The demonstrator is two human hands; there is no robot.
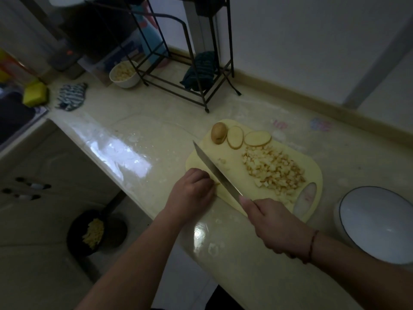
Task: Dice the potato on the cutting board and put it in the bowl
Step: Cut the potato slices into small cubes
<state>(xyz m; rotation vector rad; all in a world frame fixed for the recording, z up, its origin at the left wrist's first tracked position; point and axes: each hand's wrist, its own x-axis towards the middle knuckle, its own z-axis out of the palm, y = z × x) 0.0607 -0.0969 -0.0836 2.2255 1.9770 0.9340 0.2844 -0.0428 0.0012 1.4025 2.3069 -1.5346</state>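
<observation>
On the pale yellow plastic cutting board (232, 157), my left hand (192, 189) curls over a potato bit so my right hand (274, 227), gripping the long steel knife (214, 171), can chop it. Diced potato pile (272, 168) waits near the white bowl (377, 224).

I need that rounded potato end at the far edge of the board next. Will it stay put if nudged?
The potato end looks rounded and skin-covered, so it would probably rock or roll. Its cut face is likely damp and slippery. It seems firm, not fragile.

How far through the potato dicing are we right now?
Roughly midway. Done: a pile of diced potato on the cutting board. In hand: right hand grips the knife, left hand holding a piece down. Left: two slices, the potato end, and filling the empty bowl.
</observation>
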